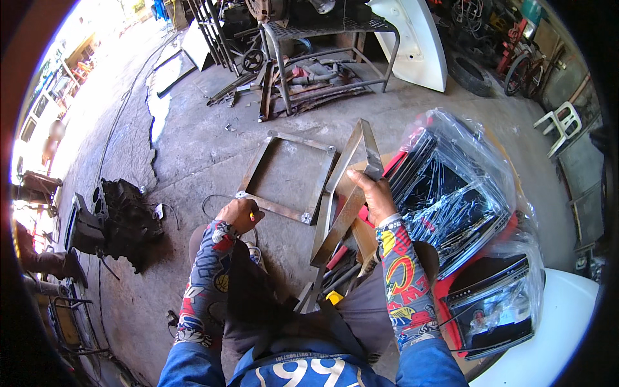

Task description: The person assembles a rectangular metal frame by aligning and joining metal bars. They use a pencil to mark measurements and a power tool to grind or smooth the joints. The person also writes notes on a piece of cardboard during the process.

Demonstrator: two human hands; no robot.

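Two metal frames lie nearest the hands. The first, the held frame [342, 227], is in the right hand [376, 197], which is closed around one of its bars, thumb on the near side and fingers mostly hidden. It extends forward and to the left of that hand, tilted up off the flat. Its long axis runs from a far corner beyond the right hand back toward the knees, ending between the two hands. Its flat bars are bare grey-brown metal, dull and scuffed, joined at sharp corners.

The second, the floor frame [276, 207], lies flat on the concrete floor [200, 164] just beyond the left hand [237, 215], roughly square and open in the middle. Its sides slant away and to the right, and bright, shiny patches mark its corners. The left hand is curled into a fist around a small yellow-orange item [254, 217], too hidden to identify; whether the hand touches the floor frame cannot be told.

Just right of the right hand sits a plastic-wrapped black and red panel [445, 190]. Well left of the left hand rests a dark engine block [126, 219]. Far beyond both hands stands a metal-legged surface [329, 27].
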